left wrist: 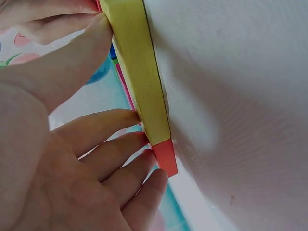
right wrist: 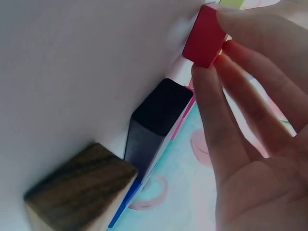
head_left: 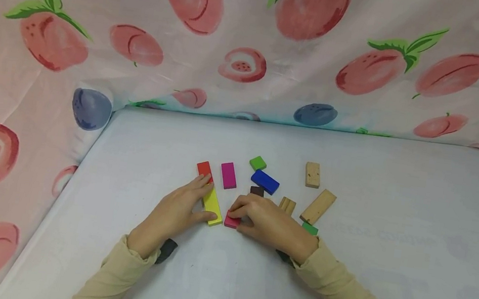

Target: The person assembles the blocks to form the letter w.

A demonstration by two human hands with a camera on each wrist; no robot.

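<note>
My left hand (head_left: 175,210) rests over a row of two blocks on the table. Its fingertips touch the top of the yellow block (head_left: 213,206) and of the red block (head_left: 204,168) at its far end, with the thumb on the yellow block's near end. The left wrist view shows the yellow block (left wrist: 137,72) and red block (left wrist: 165,158) end to end. Between thumb and fingers, my right hand (head_left: 268,223) pinches a small pinkish-red block (head_left: 231,221), close to the right of the yellow one. The same block (right wrist: 207,36) appears in the right wrist view.
Beyond the hands lie a magenta block (head_left: 228,175), a light green one (head_left: 258,163) and a blue one (head_left: 265,181). Several wooden blocks, including a long one (head_left: 319,206), lie to the right, near a green block (head_left: 309,228). A dark block (head_left: 257,191) stands behind my right hand.
</note>
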